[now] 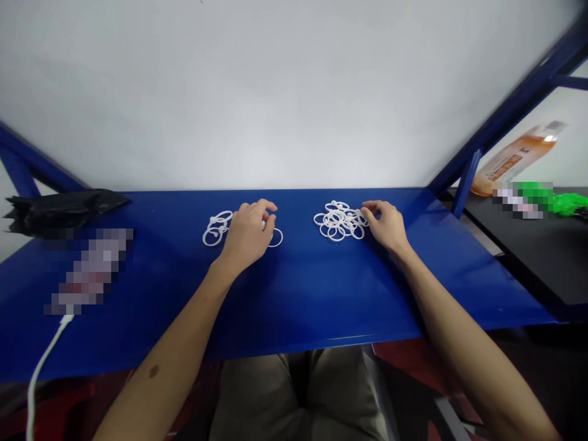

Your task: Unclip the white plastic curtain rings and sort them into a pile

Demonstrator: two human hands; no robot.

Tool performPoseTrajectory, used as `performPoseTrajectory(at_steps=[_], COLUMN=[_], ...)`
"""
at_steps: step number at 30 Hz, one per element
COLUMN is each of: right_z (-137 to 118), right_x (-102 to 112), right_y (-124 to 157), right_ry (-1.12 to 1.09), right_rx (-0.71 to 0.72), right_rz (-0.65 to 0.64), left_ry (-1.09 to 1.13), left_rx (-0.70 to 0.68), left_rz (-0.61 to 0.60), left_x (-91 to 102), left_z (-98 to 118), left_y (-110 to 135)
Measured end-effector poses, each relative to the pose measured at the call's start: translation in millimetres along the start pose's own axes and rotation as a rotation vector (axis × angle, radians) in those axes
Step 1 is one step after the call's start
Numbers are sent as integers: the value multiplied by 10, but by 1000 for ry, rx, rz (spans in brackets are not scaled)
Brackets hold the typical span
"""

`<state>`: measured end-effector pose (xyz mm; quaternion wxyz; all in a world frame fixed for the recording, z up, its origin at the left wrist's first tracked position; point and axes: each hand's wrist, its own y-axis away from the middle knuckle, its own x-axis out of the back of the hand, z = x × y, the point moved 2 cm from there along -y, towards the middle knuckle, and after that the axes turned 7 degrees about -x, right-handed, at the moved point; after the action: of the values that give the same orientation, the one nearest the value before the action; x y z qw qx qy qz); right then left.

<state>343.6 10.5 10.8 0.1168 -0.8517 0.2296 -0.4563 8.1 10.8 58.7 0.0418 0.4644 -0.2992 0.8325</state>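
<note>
Over a small group of white plastic rings (214,236) at the left of the blue table, my left hand (250,229) is palm down, its thumb apart from the fingers. It hides part of that group, and one thin ring (282,237) sticks out on its thumb side. Further right lies a larger heap of white rings (337,222), overlapping one another, some with small knobs. At the heap's right edge, the thumb and index finger of my right hand (386,225) come together on a white ring.
The blue table (294,294) ends at a pale wall (294,98). A black plastic bag (64,208) and a blurred-out object (94,269) with a white cable (43,361) lie left. Beyond the blue frame on the right are an orange drink bottle (517,159) and a green item (569,203).
</note>
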Motion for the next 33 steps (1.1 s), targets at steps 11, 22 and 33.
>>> performPoseTrajectory(at_steps=[11, 22, 33], right_z=[-93, -848, -944], right_x=[26, 43, -41], right_y=[40, 536, 707], right_ry=[30, -110, -328], right_rx=[84, 461, 441], right_rz=[71, -108, -345], left_ry=[287, 753, 1034], left_rx=[226, 217, 167], left_rz=[250, -60, -258], left_x=[124, -49, -263], left_z=[-3, 145, 306], left_y=[-25, 28, 125])
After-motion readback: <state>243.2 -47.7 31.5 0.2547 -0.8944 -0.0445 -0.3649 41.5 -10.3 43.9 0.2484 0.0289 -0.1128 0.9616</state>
